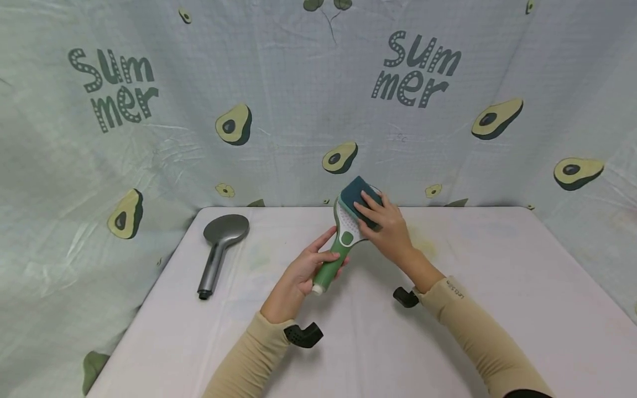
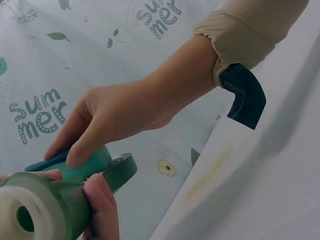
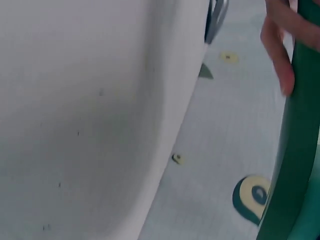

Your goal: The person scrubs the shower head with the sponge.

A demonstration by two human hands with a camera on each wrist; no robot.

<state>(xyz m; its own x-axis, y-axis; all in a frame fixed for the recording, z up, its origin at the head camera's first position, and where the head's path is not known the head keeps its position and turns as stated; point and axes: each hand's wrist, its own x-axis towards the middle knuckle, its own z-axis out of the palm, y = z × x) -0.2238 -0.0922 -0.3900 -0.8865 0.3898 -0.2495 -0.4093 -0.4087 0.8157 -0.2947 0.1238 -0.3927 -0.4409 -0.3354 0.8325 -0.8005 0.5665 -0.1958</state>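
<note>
My left hand [image 1: 304, 269] grips the green handle of a green and white shower head [image 1: 348, 228], which is raised off the table with its nozzle face toward me. With curled fingers my right hand [image 1: 390, 228] holds a dark teal sponge [image 1: 355, 193] against that face, covering its upper right part. The left wrist view shows the sponge [image 2: 90, 164] pinched between the right thumb and fingers, beyond the pale end of the handle [image 2: 37, 207]. In the right wrist view the green rim [image 3: 295, 150] fills the right edge, with left fingers [image 3: 277, 55] beside it.
A grey shower head [image 1: 222, 249] lies on the left of the white table [image 1: 378, 342], its handle pointing toward me. Behind the table hangs a pale curtain [image 1: 288, 72] printed with avocados and lettering. Black wrist mounts [image 1: 304, 335] stick out from both sleeves.
</note>
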